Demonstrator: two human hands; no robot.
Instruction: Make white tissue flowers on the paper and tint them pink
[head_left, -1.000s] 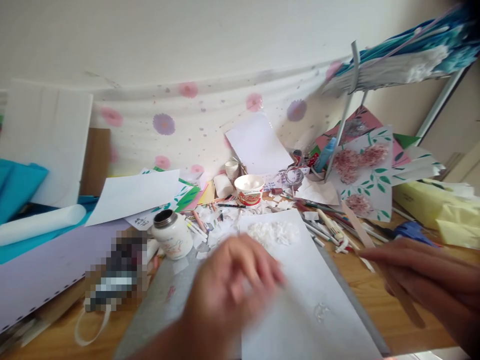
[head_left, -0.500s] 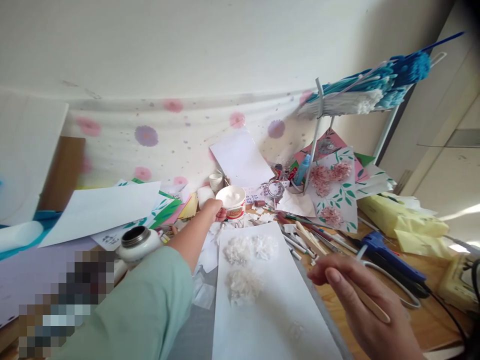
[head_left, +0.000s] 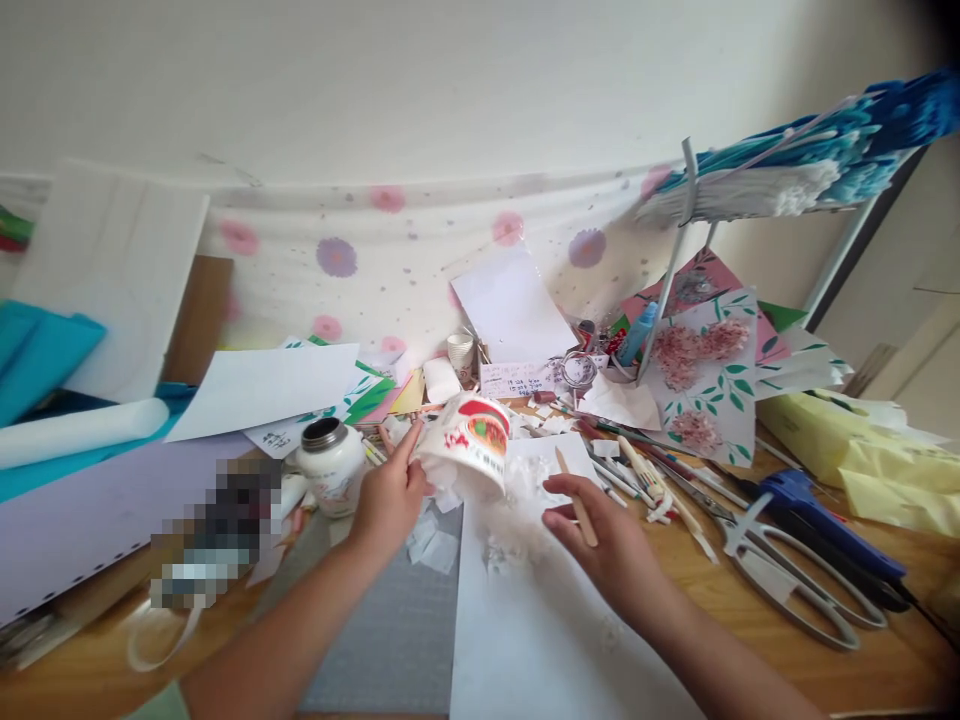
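Observation:
My left hand (head_left: 388,497) grips a white paper cup (head_left: 466,442) with a red picture on its side. The cup is tipped over toward me above a white sheet of paper (head_left: 540,610). White fluffy scraps (head_left: 517,520) lie on the sheet under the cup. My right hand (head_left: 604,535) rests on the sheet just right of the cup and holds a thin wooden stick (head_left: 576,496) between its fingers.
A white jar with a metal rim (head_left: 330,465) stands left of the cup. Large scissors (head_left: 780,572) and a blue glue gun (head_left: 821,530) lie at the right. Pens, paper scraps, flowered cards (head_left: 705,375) and coloured sheets crowd the back. A grey cutting mat (head_left: 390,640) lies under the sheet.
My left hand reached to the cup at the back, took it and brought it forward, tipped over the sheet. My right hand moved left onto the sheet with the stick.

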